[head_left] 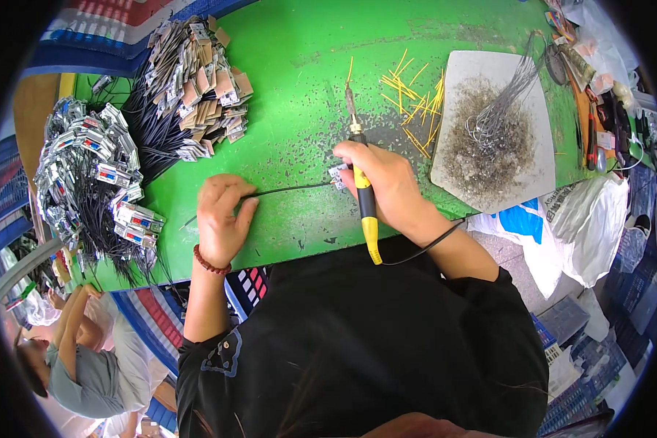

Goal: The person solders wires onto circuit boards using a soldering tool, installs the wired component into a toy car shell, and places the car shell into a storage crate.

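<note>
My right hand [391, 182] is wrapped round a yellow-and-black soldering iron [366, 208], whose metal tip points away from me. A thin yellow piece [351, 69] lies in line with the tip, and I cannot tell whether they touch. My left hand [223, 215] rests at the table, its fingers bent over a thin black cable [292, 190]. That cable runs right to a small whitish part [337, 176], partly hidden beside my right fingers. Loose yellow sticks [409, 91] lie scattered beyond my right hand.
Bundles of black cables with metal connectors [117, 171] and brown-tabbed ends [204, 87] pile up at the left of the green table [306, 80]. To the right, a dirty pale board [540, 153] bears thin grey wires [507, 95]. Another person [87, 369] sits at lower left.
</note>
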The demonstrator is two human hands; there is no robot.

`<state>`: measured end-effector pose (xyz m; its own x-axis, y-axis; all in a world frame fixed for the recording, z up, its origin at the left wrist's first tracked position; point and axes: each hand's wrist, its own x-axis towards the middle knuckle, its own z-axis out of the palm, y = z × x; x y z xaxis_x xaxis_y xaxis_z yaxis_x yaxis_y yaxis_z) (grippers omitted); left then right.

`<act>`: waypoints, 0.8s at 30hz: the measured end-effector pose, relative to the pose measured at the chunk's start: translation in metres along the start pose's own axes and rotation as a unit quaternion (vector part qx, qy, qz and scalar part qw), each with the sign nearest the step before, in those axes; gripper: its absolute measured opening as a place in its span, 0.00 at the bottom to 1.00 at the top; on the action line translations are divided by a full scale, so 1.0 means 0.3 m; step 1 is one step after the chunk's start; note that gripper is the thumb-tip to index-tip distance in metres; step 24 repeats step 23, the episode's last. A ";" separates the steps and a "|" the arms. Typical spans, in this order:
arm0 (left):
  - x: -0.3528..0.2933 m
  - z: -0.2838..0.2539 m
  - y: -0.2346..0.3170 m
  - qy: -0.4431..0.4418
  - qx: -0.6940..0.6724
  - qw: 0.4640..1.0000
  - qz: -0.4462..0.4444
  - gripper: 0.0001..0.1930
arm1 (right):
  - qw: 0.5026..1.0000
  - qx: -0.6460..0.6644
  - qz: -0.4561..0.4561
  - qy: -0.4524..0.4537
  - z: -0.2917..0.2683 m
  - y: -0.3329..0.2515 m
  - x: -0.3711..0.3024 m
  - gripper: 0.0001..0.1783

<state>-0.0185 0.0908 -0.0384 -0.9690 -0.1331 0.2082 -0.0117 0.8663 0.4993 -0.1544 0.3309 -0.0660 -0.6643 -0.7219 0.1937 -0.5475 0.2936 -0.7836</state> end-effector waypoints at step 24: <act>0.359 0.171 0.217 -0.159 -0.067 0.978 0.118 0.14 | 0.911 0.228 0.134 0.315 -0.355 0.153 -0.381 0.32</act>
